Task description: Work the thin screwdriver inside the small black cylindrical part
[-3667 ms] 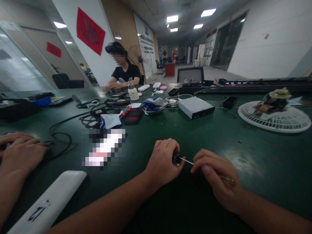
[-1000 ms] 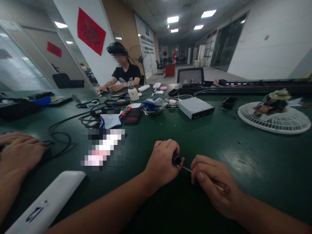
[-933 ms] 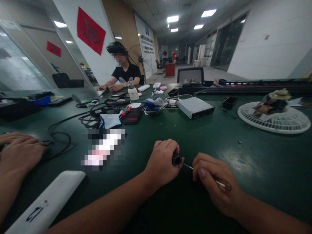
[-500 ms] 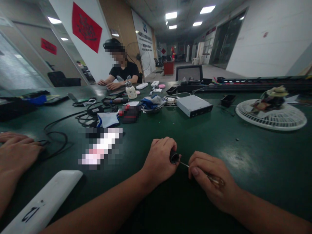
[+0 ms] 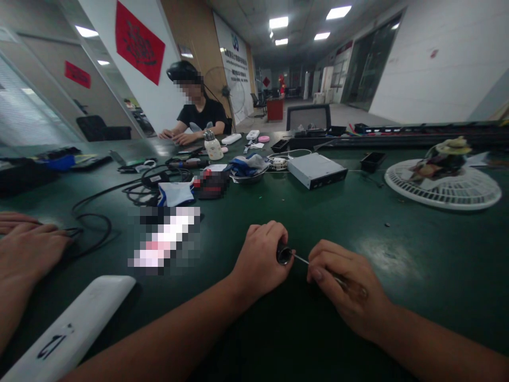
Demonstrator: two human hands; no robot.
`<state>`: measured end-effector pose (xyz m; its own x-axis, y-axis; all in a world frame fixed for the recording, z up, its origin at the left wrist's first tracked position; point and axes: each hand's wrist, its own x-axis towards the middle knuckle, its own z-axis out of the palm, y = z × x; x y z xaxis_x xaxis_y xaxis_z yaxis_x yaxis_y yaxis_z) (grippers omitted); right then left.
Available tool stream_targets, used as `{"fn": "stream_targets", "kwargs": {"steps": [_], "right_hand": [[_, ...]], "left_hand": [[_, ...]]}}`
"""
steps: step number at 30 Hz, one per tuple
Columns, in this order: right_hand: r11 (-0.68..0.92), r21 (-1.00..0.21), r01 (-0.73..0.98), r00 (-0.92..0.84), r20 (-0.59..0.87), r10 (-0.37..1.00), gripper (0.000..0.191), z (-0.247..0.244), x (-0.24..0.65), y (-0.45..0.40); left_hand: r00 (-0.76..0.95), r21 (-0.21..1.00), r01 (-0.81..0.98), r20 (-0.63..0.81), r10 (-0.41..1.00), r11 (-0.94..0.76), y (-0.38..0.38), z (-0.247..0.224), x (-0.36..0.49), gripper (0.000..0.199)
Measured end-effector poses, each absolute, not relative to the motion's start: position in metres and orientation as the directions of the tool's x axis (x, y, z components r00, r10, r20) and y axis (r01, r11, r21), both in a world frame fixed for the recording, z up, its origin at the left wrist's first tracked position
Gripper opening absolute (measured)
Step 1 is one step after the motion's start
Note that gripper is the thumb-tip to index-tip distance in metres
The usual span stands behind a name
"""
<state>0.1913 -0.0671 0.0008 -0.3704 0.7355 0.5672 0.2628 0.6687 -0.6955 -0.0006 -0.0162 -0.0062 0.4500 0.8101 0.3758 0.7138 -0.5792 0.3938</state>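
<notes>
My left hand (image 5: 262, 257) is wrapped round a small dark cylindrical part (image 5: 283, 254), whose round open end faces right. My right hand (image 5: 344, 281) grips a screwdriver (image 5: 301, 259) by its amber, see-through handle. The thin metal shaft points left, and its tip is at the open end of the dark part. Both hands are low over the green table (image 5: 326, 217), near the middle of the view.
A co-worker's hand (image 5: 34, 246) rests at the left edge, above a white case (image 5: 75, 323). Further back are cables, a white bottle (image 5: 213, 146), a bowl with cloth (image 5: 248, 167), a grey metal drive (image 5: 317, 171) and a white fan grille (image 5: 441, 185). Another person (image 5: 201, 114) sits opposite.
Both of my hands keep their holds almost in place. The screwdriver has shifted very slightly, with a little more of its shaft visible.
</notes>
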Motion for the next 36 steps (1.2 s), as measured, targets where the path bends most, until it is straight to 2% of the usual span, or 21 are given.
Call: {"fn": "stream_targets", "kwargs": {"steps": [4, 9, 12, 14, 17, 20, 25, 31, 36], "right_hand": [[0.681, -0.690, 0.247, -0.431, 0.551, 0.715, 0.028, 0.0011, 0.1901, -0.0673], [0.647, -0.698, 0.306, -0.328, 0.561, 0.760, 0.027, 0.0008, 0.1887, -0.0661], [0.658, -0.715, 0.236, -0.399, 0.546, 0.737, 0.021, 0.0015, 0.1883, -0.0655], [0.653, -0.719, 0.237, -0.421, 0.530, 0.736, 0.025, 0.0021, 0.1881, -0.0654], [0.638, -0.705, 0.309, -0.360, 0.534, 0.765, 0.032, 0.0021, 0.1882, -0.0660], [0.637, -0.699, 0.324, -0.326, 0.550, 0.769, 0.030, 0.0013, 0.1886, -0.0668], [0.656, -0.710, 0.256, -0.410, 0.535, 0.739, 0.023, -0.0003, 0.1896, -0.0666], [0.653, -0.737, 0.174, -0.474, 0.519, 0.711, 0.023, 0.0017, 0.1895, -0.0643], [0.668, -0.711, 0.219, -0.462, 0.528, 0.713, 0.029, 0.0039, 0.1872, -0.0665]], "left_hand": [[0.469, 0.380, 0.711, 0.371, 0.802, -0.592, -0.0161, -0.0061, -0.0008, 0.018], [0.462, 0.387, 0.714, 0.365, 0.808, -0.583, -0.0160, -0.0062, -0.0008, 0.018], [0.467, 0.384, 0.710, 0.370, 0.803, -0.590, -0.0162, -0.0061, -0.0008, 0.018], [0.474, 0.384, 0.708, 0.365, 0.801, -0.593, -0.0166, -0.0058, -0.0006, 0.017], [0.489, 0.390, 0.700, 0.350, 0.799, -0.599, -0.0171, -0.0053, -0.0003, 0.015], [0.498, 0.391, 0.695, 0.343, 0.796, -0.603, -0.0171, -0.0056, -0.0001, 0.014], [0.486, 0.381, 0.708, 0.347, 0.802, -0.595, -0.0171, -0.0062, -0.0002, 0.015], [0.504, 0.361, 0.710, 0.340, 0.794, -0.605, -0.0175, -0.0060, -0.0004, 0.014], [0.489, 0.374, 0.717, 0.332, 0.806, -0.589, -0.0184, -0.0064, 0.0004, 0.014]]}}
